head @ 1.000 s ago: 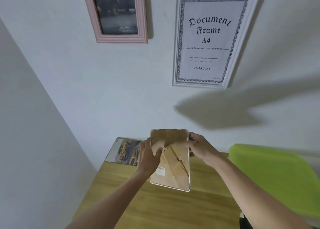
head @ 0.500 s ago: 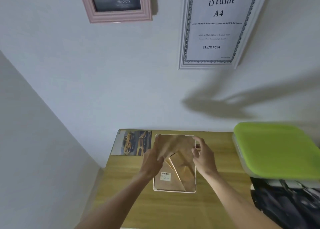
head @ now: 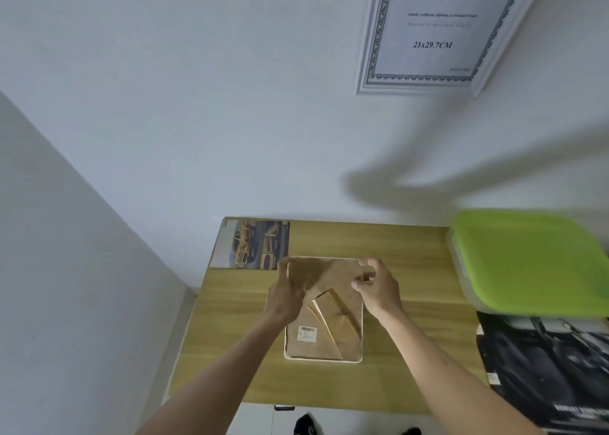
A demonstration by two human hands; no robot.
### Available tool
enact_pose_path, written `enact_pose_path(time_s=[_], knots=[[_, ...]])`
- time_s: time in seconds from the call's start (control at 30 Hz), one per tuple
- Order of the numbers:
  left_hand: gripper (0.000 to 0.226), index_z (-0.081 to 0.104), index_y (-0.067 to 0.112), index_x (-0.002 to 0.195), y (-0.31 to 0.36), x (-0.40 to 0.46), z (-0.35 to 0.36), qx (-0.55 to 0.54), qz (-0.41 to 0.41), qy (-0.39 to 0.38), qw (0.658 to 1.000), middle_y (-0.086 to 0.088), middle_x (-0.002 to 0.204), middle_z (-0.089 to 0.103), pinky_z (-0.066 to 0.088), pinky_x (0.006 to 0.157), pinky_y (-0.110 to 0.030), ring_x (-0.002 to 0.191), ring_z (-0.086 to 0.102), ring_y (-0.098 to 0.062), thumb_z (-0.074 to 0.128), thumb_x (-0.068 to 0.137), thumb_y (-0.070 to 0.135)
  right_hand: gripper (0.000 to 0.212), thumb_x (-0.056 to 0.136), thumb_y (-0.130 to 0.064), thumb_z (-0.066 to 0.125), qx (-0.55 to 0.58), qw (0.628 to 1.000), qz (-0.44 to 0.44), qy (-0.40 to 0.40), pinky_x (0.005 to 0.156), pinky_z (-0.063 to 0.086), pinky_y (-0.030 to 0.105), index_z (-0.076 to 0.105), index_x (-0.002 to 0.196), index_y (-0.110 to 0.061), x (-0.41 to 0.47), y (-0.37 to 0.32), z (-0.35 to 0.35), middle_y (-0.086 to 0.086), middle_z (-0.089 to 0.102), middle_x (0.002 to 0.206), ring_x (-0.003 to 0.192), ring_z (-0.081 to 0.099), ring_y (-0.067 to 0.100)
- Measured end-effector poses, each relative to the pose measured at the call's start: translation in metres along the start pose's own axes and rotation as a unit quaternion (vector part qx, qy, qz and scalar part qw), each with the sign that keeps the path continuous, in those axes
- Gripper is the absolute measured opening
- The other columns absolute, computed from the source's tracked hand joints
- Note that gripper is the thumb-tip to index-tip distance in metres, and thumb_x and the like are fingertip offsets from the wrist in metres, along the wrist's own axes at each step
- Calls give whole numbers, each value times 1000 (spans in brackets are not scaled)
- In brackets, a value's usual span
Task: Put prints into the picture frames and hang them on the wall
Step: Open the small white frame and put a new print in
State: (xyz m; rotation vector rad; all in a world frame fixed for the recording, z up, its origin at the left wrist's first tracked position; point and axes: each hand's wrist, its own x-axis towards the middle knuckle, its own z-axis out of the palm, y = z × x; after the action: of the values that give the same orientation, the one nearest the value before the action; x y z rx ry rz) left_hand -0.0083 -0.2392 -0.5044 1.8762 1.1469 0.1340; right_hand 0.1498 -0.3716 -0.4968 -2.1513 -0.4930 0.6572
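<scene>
A small white-edged picture frame (head: 324,339) lies face down on the wooden table (head: 412,352), its brown backboard with a fold-out stand and a barcode label facing up. My left hand (head: 285,294) holds the frame's upper left corner, fingers curled on the backboard. My right hand (head: 379,289) pinches something small at the frame's upper right edge, likely a clip. A print of yellow cars (head: 253,245) lies flat at the table's far left corner. A white document frame (head: 431,32) hangs on the wall above.
A box with a lime-green lid (head: 530,263) stands at the table's right side. Below it lies a dark car print (head: 547,365). The table sits in a corner, with grey walls to the left and behind.
The frame has gone from tilted up in both hands to lying flat on the table. My view has tipped down, so the pink wall frame has left the picture.
</scene>
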Motion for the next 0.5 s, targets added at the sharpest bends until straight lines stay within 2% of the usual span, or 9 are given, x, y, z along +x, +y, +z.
enact_pose_path(time_s=[0.1, 0.27, 0.37, 0.43, 0.5], knots=[[48, 30, 28, 123, -4, 7, -3, -34, -33, 1, 999, -5, 75, 62, 44, 51, -30, 58, 55, -19, 54, 89, 4, 35, 85, -7, 68, 22, 999, 23, -23, 55, 42, 12, 57, 112, -26, 6, -2, 3, -4, 65, 91, 73, 62, 10], [29, 44, 20, 107, -11, 21, -4, -88, -86, 1, 992, -8, 88, 64, 43, 51, -26, 61, 54, -15, 65, 88, 13, 12, 86, -27, 68, 34, 996, 64, -50, 69, 47, 25, 65, 96, -22, 17, 6, 8, -7, 70, 96, 91, 65, 12], [25, 49, 20, 103, -18, 31, -1, -106, -109, 9, 988, -7, 92, 65, 48, 55, -29, 69, 62, -17, 67, 87, 16, 9, 88, -20, 65, 21, 996, 72, -50, 66, 48, 26, 66, 97, -19, 18, 15, 18, 2, 71, 93, 86, 66, 15], [21, 52, 21, 101, -23, 36, 1, -112, -128, 16, 985, -6, 99, 66, 54, 62, -32, 80, 66, -20, 67, 86, 20, 15, 89, -15, 64, -28, 996, 67, -50, 61, 47, 24, 67, 103, -17, 21, 20, 25, 7, 69, 95, 81, 65, 17], [19, 54, 21, 101, -29, 40, 5, -109, -151, 18, 982, -7, 104, 65, 54, 61, -31, 82, 67, -19, 66, 87, 24, 28, 90, -15, 64, -66, 995, 61, -54, 63, 48, 22, 65, 118, -16, 25, 26, 31, 4, 68, 104, 83, 65, 17]])
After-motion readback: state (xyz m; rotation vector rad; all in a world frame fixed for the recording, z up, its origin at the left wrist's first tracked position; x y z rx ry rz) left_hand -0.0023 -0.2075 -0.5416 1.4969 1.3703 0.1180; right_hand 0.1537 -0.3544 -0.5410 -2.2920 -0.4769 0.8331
